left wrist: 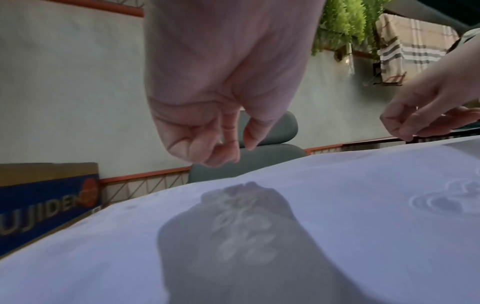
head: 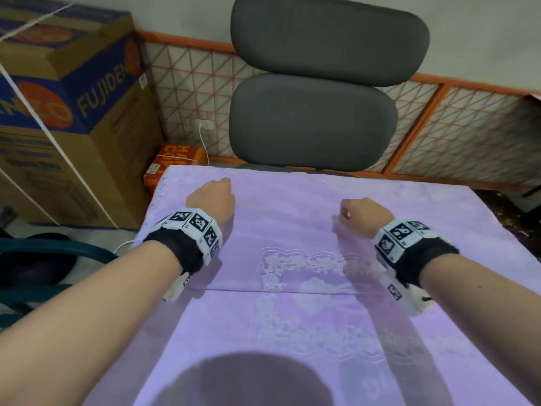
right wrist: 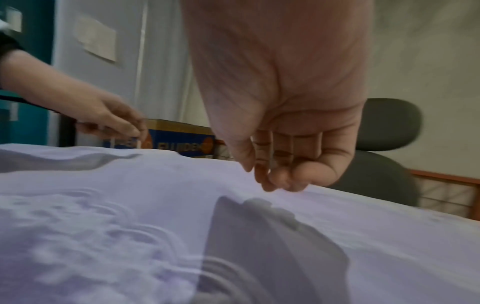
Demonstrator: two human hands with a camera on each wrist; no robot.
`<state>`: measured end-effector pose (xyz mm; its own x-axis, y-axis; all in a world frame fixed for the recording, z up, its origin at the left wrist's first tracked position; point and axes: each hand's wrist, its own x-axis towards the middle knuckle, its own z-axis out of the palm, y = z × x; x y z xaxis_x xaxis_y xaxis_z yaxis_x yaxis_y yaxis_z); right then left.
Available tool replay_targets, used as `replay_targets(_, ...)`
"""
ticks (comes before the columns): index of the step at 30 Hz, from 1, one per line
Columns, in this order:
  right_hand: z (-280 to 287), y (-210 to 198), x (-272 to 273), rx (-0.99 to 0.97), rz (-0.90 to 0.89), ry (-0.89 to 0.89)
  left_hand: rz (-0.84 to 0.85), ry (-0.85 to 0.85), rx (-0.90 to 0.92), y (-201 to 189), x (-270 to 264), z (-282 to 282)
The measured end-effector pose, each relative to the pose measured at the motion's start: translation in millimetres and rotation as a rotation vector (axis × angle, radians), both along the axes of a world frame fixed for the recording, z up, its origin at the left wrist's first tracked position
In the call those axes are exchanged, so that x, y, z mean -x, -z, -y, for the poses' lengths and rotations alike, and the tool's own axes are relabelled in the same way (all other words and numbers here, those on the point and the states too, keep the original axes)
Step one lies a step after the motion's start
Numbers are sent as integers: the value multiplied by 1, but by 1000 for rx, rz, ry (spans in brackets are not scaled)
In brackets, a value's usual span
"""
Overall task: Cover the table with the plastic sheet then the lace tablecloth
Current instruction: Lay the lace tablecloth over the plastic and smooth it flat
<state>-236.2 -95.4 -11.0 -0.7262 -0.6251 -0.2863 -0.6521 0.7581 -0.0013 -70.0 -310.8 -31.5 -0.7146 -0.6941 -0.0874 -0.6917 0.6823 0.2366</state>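
A lilac-covered table [head: 456, 332] fills the lower head view. Over it lies a thin, see-through lace tablecloth [head: 307, 271] with a white flower pattern, also seen as lace tablecloth [left wrist: 337, 195] and lace tablecloth [right wrist: 103, 216]. A crease runs across it at mid-table. My left hand [head: 216, 194] hovers over the far left part with fingertips curled together [left wrist: 228, 152], seemingly pinching the clear sheet. My right hand [head: 357, 212] is over the far right part; its fingertips [right wrist: 272, 181] pinch a raised ridge of the cloth. No separate plastic sheet can be told apart.
A grey office chair [head: 313, 121] stands right behind the table's far edge. A large cardboard box [head: 73, 112] and a small orange box [head: 175, 162] sit on the floor at the left. A teal chair arm [head: 44, 250] juts in at the near left.
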Motion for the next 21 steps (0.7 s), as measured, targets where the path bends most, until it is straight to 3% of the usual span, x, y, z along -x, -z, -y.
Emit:
replay_targets(7,-105,-3,143,-178,-120,180,-75,187,-26,-14,121,-67)
replay_targets(12,-138,6,196,-292,-206,194,-1,263,-31,-10,201,-116)
replay_targets(14,-153,17,237,-266,-211,215,62,236,2,4,249,-143)
replay_targets(21,-147,29,267,-272,-88,66,179,128,101,25,291,-148)
